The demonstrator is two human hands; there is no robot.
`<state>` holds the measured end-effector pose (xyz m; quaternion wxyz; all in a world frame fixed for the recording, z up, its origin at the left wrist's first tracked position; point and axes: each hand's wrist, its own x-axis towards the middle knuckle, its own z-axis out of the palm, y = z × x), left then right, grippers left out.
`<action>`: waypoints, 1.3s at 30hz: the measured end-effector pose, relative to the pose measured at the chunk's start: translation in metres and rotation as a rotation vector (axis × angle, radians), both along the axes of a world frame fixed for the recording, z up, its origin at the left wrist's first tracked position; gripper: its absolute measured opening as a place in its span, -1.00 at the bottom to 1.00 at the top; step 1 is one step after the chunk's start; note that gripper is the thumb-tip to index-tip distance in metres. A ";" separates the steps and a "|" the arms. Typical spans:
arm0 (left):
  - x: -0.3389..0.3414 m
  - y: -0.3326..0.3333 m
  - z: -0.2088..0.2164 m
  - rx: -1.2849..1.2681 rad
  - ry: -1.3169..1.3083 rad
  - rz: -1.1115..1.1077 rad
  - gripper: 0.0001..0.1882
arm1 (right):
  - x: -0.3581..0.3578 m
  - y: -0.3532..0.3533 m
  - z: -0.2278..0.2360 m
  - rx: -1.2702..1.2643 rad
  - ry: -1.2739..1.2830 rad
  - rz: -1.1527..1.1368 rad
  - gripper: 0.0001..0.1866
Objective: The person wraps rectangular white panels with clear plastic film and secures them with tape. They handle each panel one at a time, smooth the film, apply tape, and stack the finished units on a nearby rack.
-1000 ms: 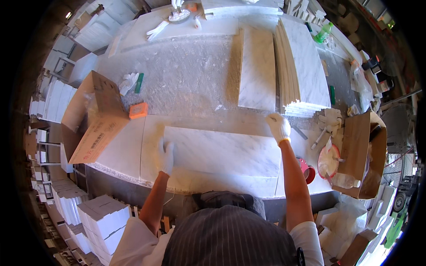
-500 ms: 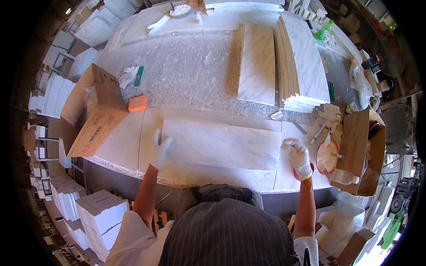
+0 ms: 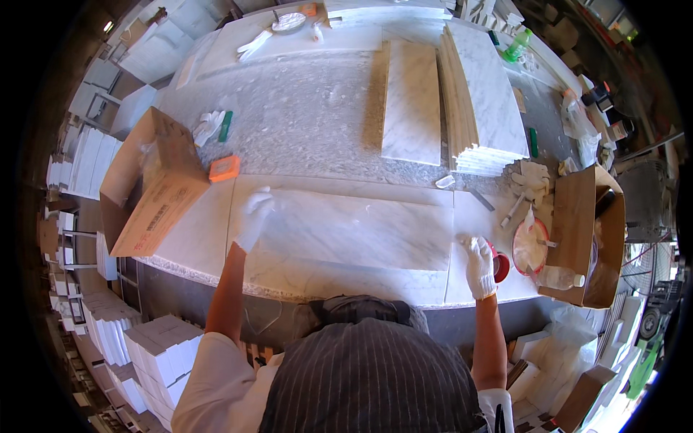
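Note:
A white marble slab (image 3: 354, 229), grey-veined and long, lies flat on the near part of the worktable. My left hand (image 3: 253, 219), in a white glove, is at the slab's left end, fingers stretched toward its far corner. Past the right end is my right hand (image 3: 478, 267), also gloved, its fingers curled together. Whatever they hold, if anything, is hidden. Just right of that hand sits a red round container (image 3: 500, 268). Beyond it is a red-rimmed bowl of pale paste (image 3: 529, 249) with a tool in it.
An open cardboard box (image 3: 155, 195) stands at the left, another (image 3: 577, 238) at the right. A clear bottle (image 3: 561, 277) lies by the right box. Farther back are a single slab (image 3: 411, 101) and a slab stack (image 3: 484, 94). An orange block (image 3: 224, 168) sits left.
My left hand has moved up and slightly left to the slab's left end. My right hand has shifted a little down and left, uncovering more of the red container. The whole view has shifted slightly.

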<state>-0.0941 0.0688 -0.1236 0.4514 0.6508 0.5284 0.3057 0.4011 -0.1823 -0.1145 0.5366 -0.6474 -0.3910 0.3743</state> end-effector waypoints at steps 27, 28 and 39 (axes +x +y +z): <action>0.178 -0.028 0.024 0.896 0.775 -0.897 -0.44 | -0.026 -0.027 0.002 0.169 -1.136 0.136 -0.74; 0.202 -0.045 0.008 0.946 0.766 -0.989 -0.38 | -0.026 -0.029 0.003 0.155 -1.132 0.129 -0.74; 0.297 -0.137 -0.013 0.898 0.577 -1.318 -0.38 | -0.051 -0.035 0.047 0.001 -0.649 -0.255 -0.75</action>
